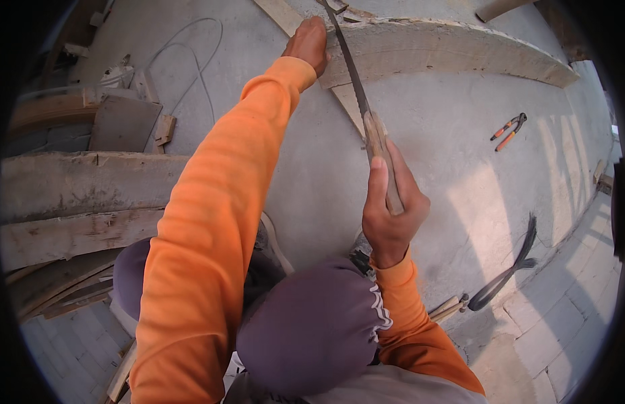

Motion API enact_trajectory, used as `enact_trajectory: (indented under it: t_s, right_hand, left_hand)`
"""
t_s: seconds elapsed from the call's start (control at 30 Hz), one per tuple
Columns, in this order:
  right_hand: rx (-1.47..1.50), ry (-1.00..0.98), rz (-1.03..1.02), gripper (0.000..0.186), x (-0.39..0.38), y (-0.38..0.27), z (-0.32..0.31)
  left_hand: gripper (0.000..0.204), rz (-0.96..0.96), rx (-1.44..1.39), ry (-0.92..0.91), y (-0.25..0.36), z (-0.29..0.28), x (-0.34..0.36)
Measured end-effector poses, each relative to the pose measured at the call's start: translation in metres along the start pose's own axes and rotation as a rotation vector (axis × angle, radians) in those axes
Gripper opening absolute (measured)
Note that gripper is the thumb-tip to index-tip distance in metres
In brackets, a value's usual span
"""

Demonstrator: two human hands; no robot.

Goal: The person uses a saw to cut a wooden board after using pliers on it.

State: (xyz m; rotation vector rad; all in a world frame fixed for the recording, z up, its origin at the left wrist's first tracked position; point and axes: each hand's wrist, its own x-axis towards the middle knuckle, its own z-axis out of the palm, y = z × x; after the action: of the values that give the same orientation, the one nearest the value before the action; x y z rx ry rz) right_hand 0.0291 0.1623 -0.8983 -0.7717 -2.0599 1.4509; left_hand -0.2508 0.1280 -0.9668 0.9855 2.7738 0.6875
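In my right hand (pixel 396 219) is the wooden handle of a handsaw (pixel 356 81), with my thumb lying along its top. The dark toothed blade runs away from me and crosses a long wooden board (pixel 454 52) near its left end. My left hand (pixel 308 46) is closed over that end of the board, just left of the blade. Beneath the board, a narrower wooden strip (pixel 347 108) lies crosswise on the floor. The far tip of the saw is cut off by the picture's top edge.
Orange-handled pincers (pixel 508 131) lie on the concrete floor at right. Nearer are a bundle of dark wire (pixel 504 277) and a hammer (pixel 454 307). Planks (pixel 83 178) are stacked at left, beyond them a loose cable loop (pixel 198 67). My bent knee (pixel 306 330) is close below.
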Motion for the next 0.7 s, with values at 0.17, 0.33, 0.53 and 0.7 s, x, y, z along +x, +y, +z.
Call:
enact_trajectory:
  t_s: [0.17,0.33,0.53,0.7]
  right_hand:
    - [-0.194,-0.017,-0.065,0.033,-0.078,0.018,-0.050]
    - [0.022,-0.017,-0.009,0.029,0.039,-0.007,0.013]
    - [-0.204,0.017,-0.113,0.032,-0.072,0.027,-0.045]
    - [-0.104,0.049,-0.124,0.031,-0.019,0.025,-0.009]
  left_hand:
    - [0.038,-0.021,0.007,-0.002,-0.002,-0.003,0.005]
    - [0.039,-0.025,0.004,-0.028,0.009,0.000,0.002]
    - [0.040,-0.023,0.027,-0.012,-0.003,-0.003,0.008]
    - [0.040,-0.028,0.015,-0.008,0.003,-0.002,0.005]
